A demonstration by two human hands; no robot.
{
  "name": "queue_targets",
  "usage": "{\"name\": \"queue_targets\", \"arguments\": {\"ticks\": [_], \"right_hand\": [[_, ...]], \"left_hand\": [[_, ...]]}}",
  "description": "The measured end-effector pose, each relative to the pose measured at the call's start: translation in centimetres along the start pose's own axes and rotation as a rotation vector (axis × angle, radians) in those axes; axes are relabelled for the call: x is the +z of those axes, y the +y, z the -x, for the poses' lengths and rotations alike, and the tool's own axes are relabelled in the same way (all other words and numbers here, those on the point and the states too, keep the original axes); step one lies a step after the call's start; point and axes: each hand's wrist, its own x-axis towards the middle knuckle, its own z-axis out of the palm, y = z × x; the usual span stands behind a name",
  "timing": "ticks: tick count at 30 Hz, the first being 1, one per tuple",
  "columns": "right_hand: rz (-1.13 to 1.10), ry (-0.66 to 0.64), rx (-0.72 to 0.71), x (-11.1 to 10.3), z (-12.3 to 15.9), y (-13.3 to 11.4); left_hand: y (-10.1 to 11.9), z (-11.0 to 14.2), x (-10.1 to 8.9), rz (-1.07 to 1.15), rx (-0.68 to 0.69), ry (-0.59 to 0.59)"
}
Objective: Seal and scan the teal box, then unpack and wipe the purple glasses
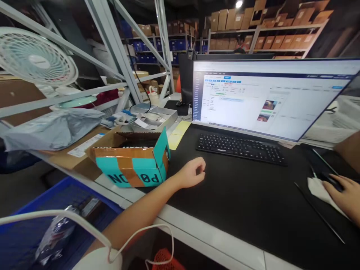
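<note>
Cartons (223,19) line shelving behind the black worktop (239,202). An open box (142,170) stands at its left end, beside the person's left forearm, its long side running roughly sideways. It lies left of the left hand (191,174), the nearer one, whose grip is loosely curled, thumb and forefinger slightly apart, pinching nothing visible. Far right, the right hand (348,193) clasps a mouse (334,182), beside a white cloth (317,188).

Glossy brown tape crosses the cardboard box (112,167); the desk mat (239,195) looks matt.
</note>
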Motion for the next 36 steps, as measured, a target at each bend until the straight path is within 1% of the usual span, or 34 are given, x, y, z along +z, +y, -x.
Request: {"name": "queue_targets", "arguments": {"ticks": [1, 3, 5, 8, 15, 21, 27, 33, 36], "right_hand": [[-0.034, -0.043, 0.045, -0.9, 0.2, -1.0], [-0.085, -0.087, 0.107, -2.6, 0.6, -3.1], [-0.112, -0.087, 0.130, -3.7, 0.9, -4.6], [-0.136, -0.060, 0.139, -4.4, 1.2, -5.6], [-0.157, -0.033, 0.117, -4.2, 1.5, -5.5], [-0.158, -0.035, 0.126, -4.3, 1.5, -5.7], [-0.169, -0.044, 0.149, -4.5, 1.5, -5.9], [-0.174, -0.051, 0.147, -4.5, 1.5, -5.8], [-0.171, -0.045, 0.141, -4.5, 1.5, -5.8]], "left_hand": [[0.0, 0.0, 0.0, -0.003, -0.019, -0.005], [-0.1, 0.0, -0.1, -0.006, -0.061, -0.029], [-0.1, 0.0, -0.1, -0.003, -0.089, -0.052], [-0.3, 0.0, -0.2, -0.010, -0.110, -0.061], [-0.7, 0.2, 0.0, 0.008, -0.183, -0.069], [-0.3, 0.1, 0.0, 0.017, -0.185, -0.080], [0.0, 0.1, -0.1, 0.012, -0.232, -0.108], [-0.2, 0.0, -0.2, -0.083, -0.094, -0.148], [-0.4, 0.0, -0.2, -0.092, -0.066, -0.145]]}}
